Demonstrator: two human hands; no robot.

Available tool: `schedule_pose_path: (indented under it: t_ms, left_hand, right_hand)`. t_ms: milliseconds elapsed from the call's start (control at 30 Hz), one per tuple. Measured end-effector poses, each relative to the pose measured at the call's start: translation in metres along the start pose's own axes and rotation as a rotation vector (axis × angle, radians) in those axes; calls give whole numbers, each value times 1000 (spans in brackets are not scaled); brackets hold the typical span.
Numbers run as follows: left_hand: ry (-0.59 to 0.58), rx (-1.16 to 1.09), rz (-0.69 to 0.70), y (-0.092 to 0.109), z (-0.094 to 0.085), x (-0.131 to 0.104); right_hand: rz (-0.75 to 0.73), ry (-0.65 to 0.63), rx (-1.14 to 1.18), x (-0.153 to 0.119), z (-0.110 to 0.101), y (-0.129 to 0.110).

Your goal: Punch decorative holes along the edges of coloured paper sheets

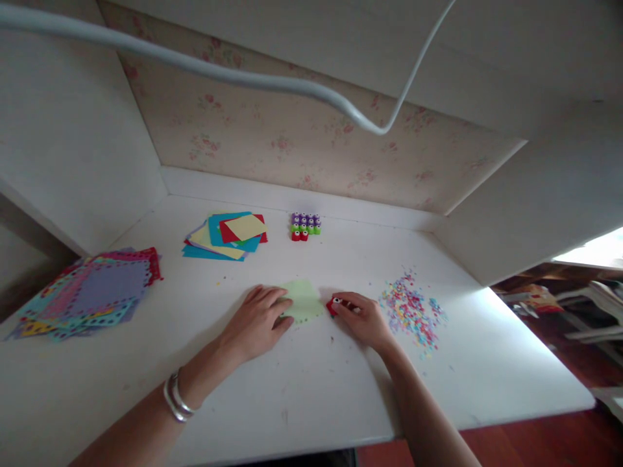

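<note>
A small sheet of light green paper [302, 299] lies on the white table, with a few punched holes along its near edge. My left hand [260, 318] is at the sheet's left side, thumb and fingers holding it on the tabletop; the fingers cover part of the paper. In my right hand [357, 316] is a small red craft punch [333, 305], its white button on top. The fingers close around the punch from the right. It sits at the paper's right edge; whether the paper is inside its slot cannot be made out.
Purple, green and red punches [305, 226] stand in rows near the back wall. Coloured paper sheets [228, 235] are piled left of them. Hole-punched sheets [92, 292] form a stack at far left. Confetti [413, 310] is spread at right. A white cable [243, 76] hangs across the top.
</note>
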State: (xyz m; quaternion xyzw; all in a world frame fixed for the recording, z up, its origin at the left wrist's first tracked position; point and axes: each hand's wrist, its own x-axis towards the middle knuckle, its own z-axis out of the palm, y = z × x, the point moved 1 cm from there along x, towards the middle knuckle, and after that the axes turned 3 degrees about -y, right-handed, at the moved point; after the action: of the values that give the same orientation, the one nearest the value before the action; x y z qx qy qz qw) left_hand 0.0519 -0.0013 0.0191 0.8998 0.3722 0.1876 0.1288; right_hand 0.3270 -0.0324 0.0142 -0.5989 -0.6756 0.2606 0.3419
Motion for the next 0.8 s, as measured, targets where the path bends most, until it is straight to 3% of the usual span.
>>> schedule_pose_path:
  t_ms: [133,300,633,800]
  left_hand:
    - [5,-1,2,0,0,0]
    - [12,-1,12,0,-1,0]
    - [37,-13,29,0,-1,1]
    - [15,15,40,-3,2,1]
  right_hand:
    - [99,81,139,1,-8,1]
    - [125,58,352,1,-12,-2]
    - [-40,-33,165,-1,6,-6]
    - [-16,-45,209,-1,6,-3]
